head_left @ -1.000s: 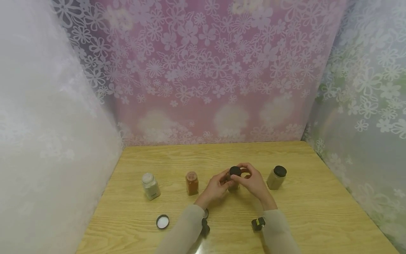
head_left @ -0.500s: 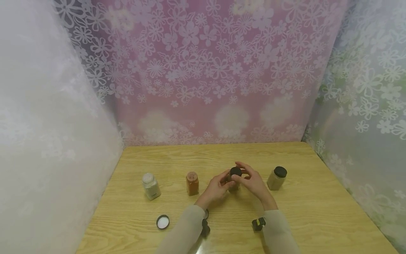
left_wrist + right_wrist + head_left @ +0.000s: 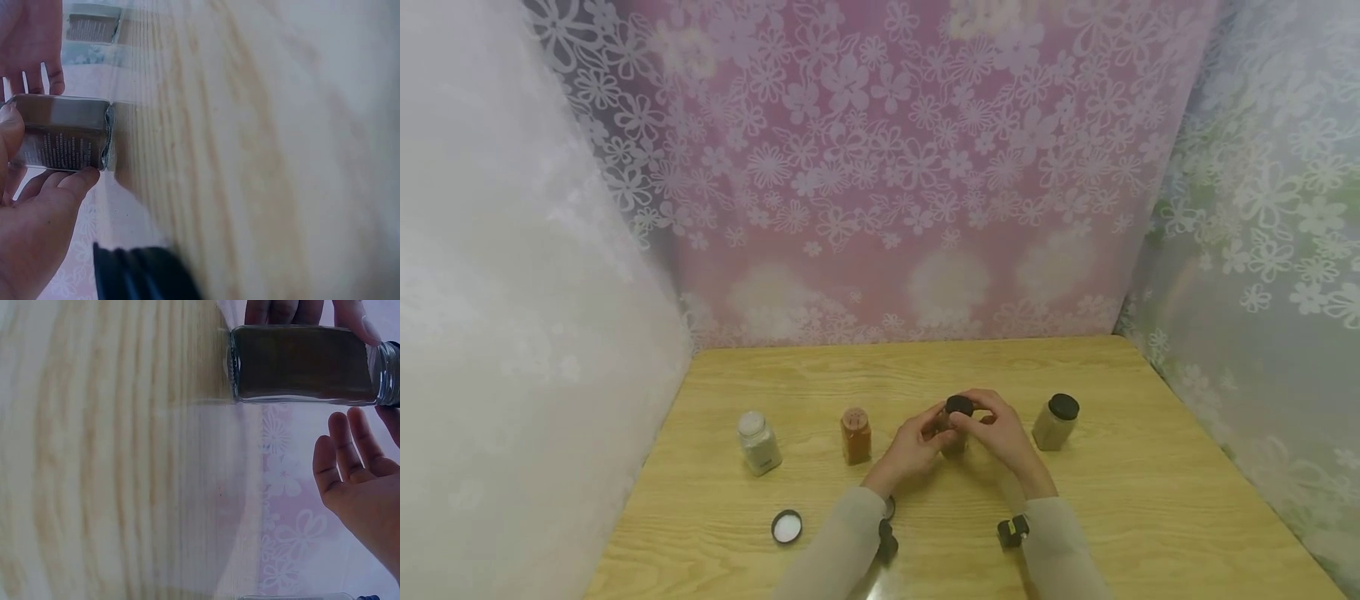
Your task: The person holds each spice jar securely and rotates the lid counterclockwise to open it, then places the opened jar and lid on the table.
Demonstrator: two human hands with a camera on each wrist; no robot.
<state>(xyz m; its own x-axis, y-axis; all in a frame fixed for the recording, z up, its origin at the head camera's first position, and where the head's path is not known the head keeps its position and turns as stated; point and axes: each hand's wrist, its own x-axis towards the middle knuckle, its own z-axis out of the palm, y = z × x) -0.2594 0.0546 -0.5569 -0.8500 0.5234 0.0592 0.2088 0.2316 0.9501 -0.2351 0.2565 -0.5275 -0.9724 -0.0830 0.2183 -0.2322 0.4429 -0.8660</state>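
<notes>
A glass spice jar point(image 3: 955, 447) with dark brown contents stands upright on the table between both hands. My left hand point(image 3: 913, 451) grips its body, thumb in front and fingers behind. At the black lid point(image 3: 958, 405), my right hand point(image 3: 1004, 439) pinches with thumb and fingers. The left wrist view shows the printed label of the jar point(image 3: 59, 140) and its base at the wood. In the right wrist view, the jar point(image 3: 300, 365) shows its threaded neck at the right edge, where the right hand point(image 3: 365, 478) has several fingers extended below the glass.
To the right stands a black-lidded jar point(image 3: 1055, 423). Leftward are a lidless orange spice jar point(image 3: 856, 437) with a holed top and a lidless pale jar point(image 3: 760, 446). One black lid point(image 3: 787, 527) lies upturned in front; another lid point(image 3: 890, 507) is partly behind the left sleeve.
The right hand's fingers lifted off the far side of the lid half a second ago and now curl round it again. The left hand has kept its grip on the jar.
</notes>
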